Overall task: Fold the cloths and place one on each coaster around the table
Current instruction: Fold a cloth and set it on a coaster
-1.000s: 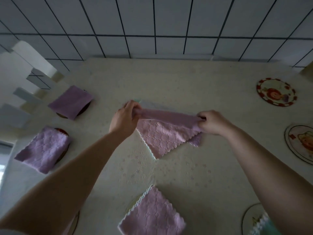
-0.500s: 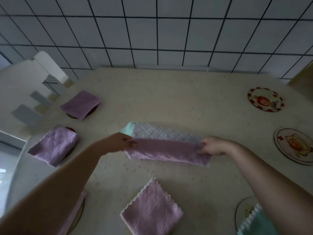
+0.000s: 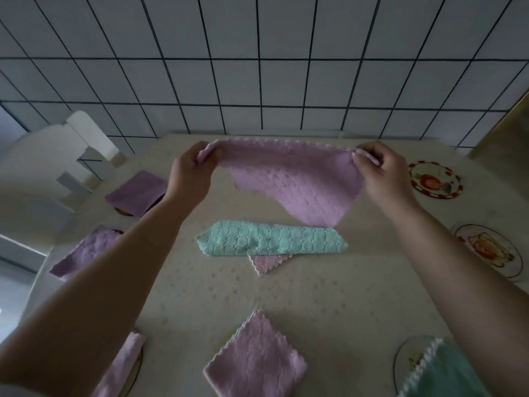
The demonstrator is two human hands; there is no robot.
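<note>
Pink cloth held up, spread wide

Teal cloth lies folded mid-table; two bare coasters sit far right.

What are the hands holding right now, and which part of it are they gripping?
A pink cloth, lifted above the table: the left hand pinches its top left corner, the right hand its top right corner.

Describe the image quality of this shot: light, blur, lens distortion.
Head view: dim, flat light with no glare; soft shadows lie under the forearms. Wide-angle distortion bows the wall tiles and stretches the arms at the frame edges. The held pink cloth, pinched by the left hand and right hand, looks slightly soft, as does the teal cloth on the table.
</note>
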